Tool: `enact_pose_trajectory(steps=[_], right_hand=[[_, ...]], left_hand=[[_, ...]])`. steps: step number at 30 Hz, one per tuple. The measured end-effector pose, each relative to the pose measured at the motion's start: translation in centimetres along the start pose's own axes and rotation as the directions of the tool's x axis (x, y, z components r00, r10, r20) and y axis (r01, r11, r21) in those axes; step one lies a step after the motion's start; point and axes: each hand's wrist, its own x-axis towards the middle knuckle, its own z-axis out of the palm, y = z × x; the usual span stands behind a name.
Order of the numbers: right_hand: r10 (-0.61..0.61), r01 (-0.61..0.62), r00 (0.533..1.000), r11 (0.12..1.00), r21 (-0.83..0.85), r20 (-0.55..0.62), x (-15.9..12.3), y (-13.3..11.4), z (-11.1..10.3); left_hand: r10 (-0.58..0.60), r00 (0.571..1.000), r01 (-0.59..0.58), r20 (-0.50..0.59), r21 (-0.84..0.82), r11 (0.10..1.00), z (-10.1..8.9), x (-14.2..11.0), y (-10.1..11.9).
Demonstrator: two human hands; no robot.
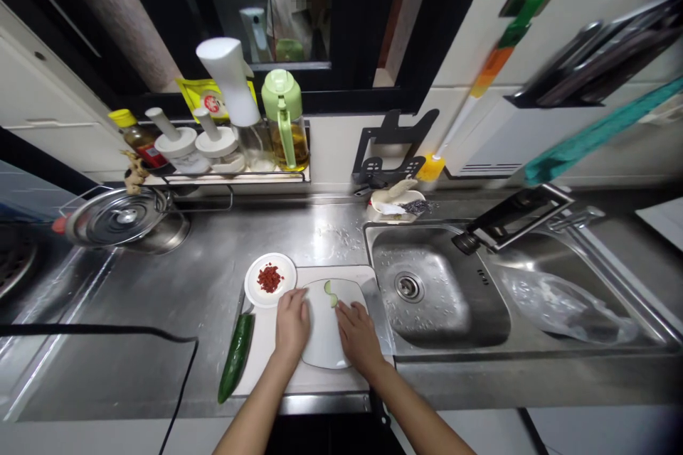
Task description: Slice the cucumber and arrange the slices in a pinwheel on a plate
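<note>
A white squarish plate (325, 341) rests on a pale cutting board (261, 362). Two thin pale-green cucumber slices, an upper slice (327, 287) and a lower slice (334, 301), lie near its far edge, end to end. My left hand (292, 325) is closed at the plate's left rim, fingers bent. On the plate's right side, my right hand (361, 338) has its fingers stretched out, a fingertip at the lower slice. A small white dish (255, 291) of chopped red bits (269, 278) stands at the back left. A whole cucumber (235, 359) lies along the board's left edge.
To the right is a steel sink (442, 298) with a faucet (512, 217) and a plastic bag (565, 306). A lidded pot (125, 220) stands left. Seasoning jars and an oil bottle (287, 121) line a rack behind. A black cable (133, 330) crosses the left counter.
</note>
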Motion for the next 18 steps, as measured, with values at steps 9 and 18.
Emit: enact_pose_trajectory(steps=[9,18], right_hand=[[0.022,-0.022,1.000,0.999,0.038,-0.005,-1.4,-0.3,0.0],[0.009,-0.009,1.000,1.000,0.013,-0.018,-2.2,-0.7,0.1]], left_hand=[[-0.274,0.962,0.272,0.008,0.085,0.958,-2.4,-3.5,-3.6],[-0.282,0.959,0.281,0.043,0.030,0.959,-1.9,-3.6,-4.3]])
